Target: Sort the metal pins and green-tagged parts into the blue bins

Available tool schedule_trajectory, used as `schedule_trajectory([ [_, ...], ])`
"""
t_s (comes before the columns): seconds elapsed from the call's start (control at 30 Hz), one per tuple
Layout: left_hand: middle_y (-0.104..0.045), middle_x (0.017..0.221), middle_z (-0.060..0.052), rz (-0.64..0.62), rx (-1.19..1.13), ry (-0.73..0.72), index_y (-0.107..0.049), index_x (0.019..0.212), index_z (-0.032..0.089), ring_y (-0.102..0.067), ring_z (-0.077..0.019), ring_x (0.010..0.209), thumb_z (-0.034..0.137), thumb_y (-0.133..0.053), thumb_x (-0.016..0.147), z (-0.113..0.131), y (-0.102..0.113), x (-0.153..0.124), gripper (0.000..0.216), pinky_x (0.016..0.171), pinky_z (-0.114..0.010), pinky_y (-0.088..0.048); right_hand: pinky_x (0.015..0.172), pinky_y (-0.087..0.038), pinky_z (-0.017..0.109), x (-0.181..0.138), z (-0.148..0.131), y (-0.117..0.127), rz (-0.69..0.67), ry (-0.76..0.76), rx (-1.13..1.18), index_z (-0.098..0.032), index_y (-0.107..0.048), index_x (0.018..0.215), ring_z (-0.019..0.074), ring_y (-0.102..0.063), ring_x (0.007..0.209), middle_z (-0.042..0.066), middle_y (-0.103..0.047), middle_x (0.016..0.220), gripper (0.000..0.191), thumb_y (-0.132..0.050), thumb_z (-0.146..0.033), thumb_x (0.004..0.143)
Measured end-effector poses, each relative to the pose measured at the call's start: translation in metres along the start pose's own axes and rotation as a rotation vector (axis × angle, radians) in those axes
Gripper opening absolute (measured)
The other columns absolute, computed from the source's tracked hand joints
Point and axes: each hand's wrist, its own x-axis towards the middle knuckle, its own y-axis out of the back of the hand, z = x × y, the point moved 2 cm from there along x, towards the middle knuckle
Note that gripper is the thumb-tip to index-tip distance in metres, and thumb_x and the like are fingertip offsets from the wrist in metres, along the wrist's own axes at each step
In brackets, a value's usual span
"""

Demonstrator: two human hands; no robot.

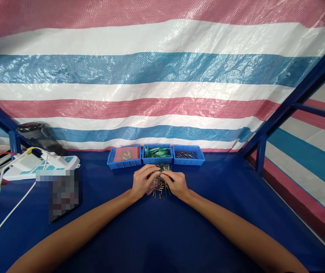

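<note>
My left hand and my right hand meet over a small pile of mixed parts on the blue table cover, just in front of three blue trays. Small metal pins and green pieces show in the pile. Both hands have fingers curled and pinched together at the top of the pile; what each pinch holds is too small to name. The left tray holds pinkish pieces, the middle tray green pieces, the right tray thin metal pins.
A white power strip with plugs and white cables lies at the left, a dark object behind it. A blurred-out dark item lies beside it. Striped tarpaulin walls and blue frame bars enclose the table.
</note>
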Motion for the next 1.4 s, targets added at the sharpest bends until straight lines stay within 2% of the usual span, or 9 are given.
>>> schedule_trajectory([
  [0.2,-0.066,0.082,-0.005,0.000,-0.012,-0.040,-0.065,0.085,0.016,-0.062,-0.0150,0.081,0.023,-0.055,0.087,0.005,0.003,0.002,0.011,0.074,-0.026,-0.050,0.049,-0.040,0.020,0.001,0.002,-0.003,-0.023,-0.007,0.003,-0.016,-0.068,0.074,0.0091,-0.053,0.045,0.001,-0.064,0.057,0.033,-0.049,-0.037,0.091],
  [0.3,-0.065,0.083,-0.005,0.035,-0.026,0.008,-0.061,0.084,0.016,-0.062,-0.0143,0.079,0.023,-0.053,0.088,0.004,0.004,0.000,0.012,0.072,-0.025,-0.049,0.050,-0.038,0.020,0.001,0.003,-0.006,-0.080,0.040,-0.007,-0.016,-0.066,0.067,0.0086,-0.051,0.046,0.001,-0.062,0.054,0.037,-0.048,-0.036,0.092],
  [0.43,-0.067,0.096,-0.006,0.039,-0.182,0.152,-0.053,0.091,0.016,-0.050,-0.0043,0.049,0.025,-0.045,0.092,0.000,0.001,-0.005,0.012,0.052,-0.019,-0.044,0.051,-0.037,0.021,0.000,0.002,-0.006,-0.100,0.040,-0.026,-0.015,-0.066,0.071,0.0091,-0.052,0.049,0.002,-0.063,0.059,0.036,-0.045,-0.032,0.094],
  [0.53,-0.068,0.098,-0.007,0.023,-0.266,0.185,-0.047,0.090,0.016,-0.043,-0.0024,0.041,0.024,-0.045,0.092,0.001,-0.001,-0.007,0.009,0.045,-0.017,-0.039,0.051,-0.037,0.021,0.001,0.001,-0.003,-0.086,-0.012,-0.027,-0.015,-0.066,0.076,0.0097,-0.052,0.050,0.002,-0.063,0.061,0.034,-0.042,-0.030,0.094],
  [0.77,-0.061,0.063,0.003,0.041,-0.150,0.166,-0.050,0.091,0.015,-0.045,-0.0043,0.041,0.026,-0.045,0.092,0.002,0.002,-0.007,0.012,0.048,-0.017,-0.039,0.051,-0.036,0.021,0.001,0.000,-0.003,-0.109,-0.015,-0.042,-0.015,-0.065,0.077,0.0100,-0.052,0.050,0.001,-0.060,0.059,0.032,-0.041,-0.028,0.094],
  [0.93,-0.066,0.072,0.000,0.073,0.018,0.067,-0.058,0.092,0.016,-0.061,-0.0087,0.059,0.027,-0.048,0.091,-0.002,0.004,-0.006,0.014,0.058,-0.018,-0.047,0.051,-0.038,0.021,0.001,0.000,-0.003,-0.093,-0.014,-0.045,-0.015,-0.065,0.075,0.0107,-0.053,0.050,0.002,-0.060,0.058,0.033,-0.041,-0.029,0.094],
  [1.1,-0.071,0.088,-0.004,-0.004,0.064,-0.007,-0.065,0.094,0.018,-0.067,-0.0130,0.079,0.025,-0.050,0.090,-0.002,0.003,-0.003,0.017,0.072,-0.020,-0.051,0.051,-0.040,0.021,0.000,0.000,-0.001,-0.066,-0.024,-0.009,-0.015,-0.065,0.090,0.0101,-0.054,0.050,0.003,-0.065,0.066,0.026,-0.042,-0.026,0.093],
  [1.27,-0.070,0.086,-0.003,0.002,0.004,0.030,-0.062,0.098,0.018,-0.067,-0.0126,0.072,0.032,-0.054,0.088,-0.006,0.000,-0.005,0.020,0.066,-0.020,-0.052,0.048,-0.040,0.020,-0.001,-0.002,0.000,-0.060,-0.008,0.018,-0.015,-0.061,0.105,0.0091,-0.051,0.044,0.001,-0.063,0.063,0.026,-0.042,-0.028,0.092],
  [1.4,-0.069,0.077,-0.001,-0.018,-0.050,0.038,-0.060,0.100,0.017,-0.065,-0.0108,0.062,0.034,-0.055,0.087,-0.008,-0.003,-0.005,0.022,0.061,-0.020,-0.051,0.048,-0.041,0.020,0.000,-0.002,-0.001,-0.058,0.004,0.030,-0.016,-0.060,0.103,0.0091,-0.051,0.044,0.001,-0.062,0.062,0.025,-0.043,-0.029,0.092],
])
